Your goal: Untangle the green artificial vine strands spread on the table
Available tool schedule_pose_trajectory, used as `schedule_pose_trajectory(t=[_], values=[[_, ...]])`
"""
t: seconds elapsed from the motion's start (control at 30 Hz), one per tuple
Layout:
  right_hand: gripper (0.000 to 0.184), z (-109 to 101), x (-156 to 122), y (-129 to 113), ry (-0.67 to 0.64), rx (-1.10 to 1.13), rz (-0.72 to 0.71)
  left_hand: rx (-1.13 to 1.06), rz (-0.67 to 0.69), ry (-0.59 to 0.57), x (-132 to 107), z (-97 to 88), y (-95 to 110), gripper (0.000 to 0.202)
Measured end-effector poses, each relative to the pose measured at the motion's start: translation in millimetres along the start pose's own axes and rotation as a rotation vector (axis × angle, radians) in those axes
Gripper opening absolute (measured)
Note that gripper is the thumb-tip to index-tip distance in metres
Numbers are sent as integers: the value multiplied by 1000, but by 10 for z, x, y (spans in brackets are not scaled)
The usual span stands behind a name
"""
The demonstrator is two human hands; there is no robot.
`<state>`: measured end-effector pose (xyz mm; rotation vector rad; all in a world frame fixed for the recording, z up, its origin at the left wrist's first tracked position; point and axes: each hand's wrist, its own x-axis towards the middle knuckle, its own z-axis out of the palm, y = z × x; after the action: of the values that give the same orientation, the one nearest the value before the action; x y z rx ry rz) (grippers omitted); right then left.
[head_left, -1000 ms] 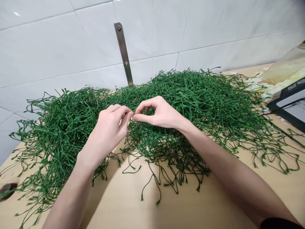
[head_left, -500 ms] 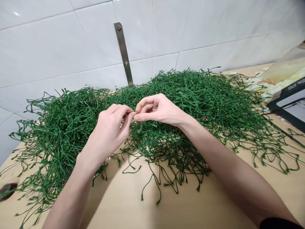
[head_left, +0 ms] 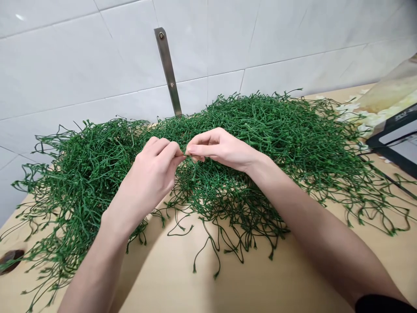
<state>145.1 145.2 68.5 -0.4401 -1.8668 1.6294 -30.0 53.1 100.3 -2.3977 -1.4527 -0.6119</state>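
Observation:
A big tangled heap of thin green plastic flower stems [head_left: 260, 130] spreads over the table, many with small tufted ends. Above the middle of it, my left hand [head_left: 156, 167] and my right hand [head_left: 218, 150] meet fingertip to fingertip. Both are closed in a pinch. A tiny green bit, apparently part of a stem, shows between the fingertips; most of it is hidden by the fingers. My right thumb lies along the top, with the other fingers curled beneath.
Behind the heap rises a white tiled wall [head_left: 81, 65] with a metal bracket [head_left: 168, 71] fixed to it. White petals [head_left: 365, 119] lie at the right beside a black-edged box [head_left: 399, 134]. The pale wooden table [head_left: 169, 278] has a dark round hole [head_left: 11, 261] at the left.
My right hand's fingers have shifted, the thumb moving up and the fingertips curling under. The left fingers have closed tighter, and a bit of green now shows between the hands.

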Motion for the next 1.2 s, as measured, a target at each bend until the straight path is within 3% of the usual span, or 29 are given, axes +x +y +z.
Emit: schedule_pose_trajectory(t=[0.2, 0.3, 0.47, 0.63, 0.83, 0.9, 1.03, 1.2], values=[[18, -34, 17, 69, -124, 246, 163, 32, 102, 82, -7, 0, 8, 19], [15, -62, 3, 58, -169, 221, 112, 60, 155, 99, -25, -8, 0, 22], [13, -119, -27, -9, -101, 37, 39, 108, 215, 75, -43, -29, -18, 25], [10, -64, -19, -73, -48, 26, -9, 177, 276, 89, -26, 8, -22, 25], [34, 29, -34, -141, -137, -102, -18, 225, 301, 157, -11, 41, -17, 18], [34, 35, -43, -162, -122, -148, -35, 233, 301, 172, -14, 43, -30, 18], [34, 22, -38, -171, -17, -80, -53, 211, 314, 235, -33, 45, -63, 21], [22, -4, -38, -163, -60, -54, -52, 144, 303, 248, -46, 39, -68, 24]])
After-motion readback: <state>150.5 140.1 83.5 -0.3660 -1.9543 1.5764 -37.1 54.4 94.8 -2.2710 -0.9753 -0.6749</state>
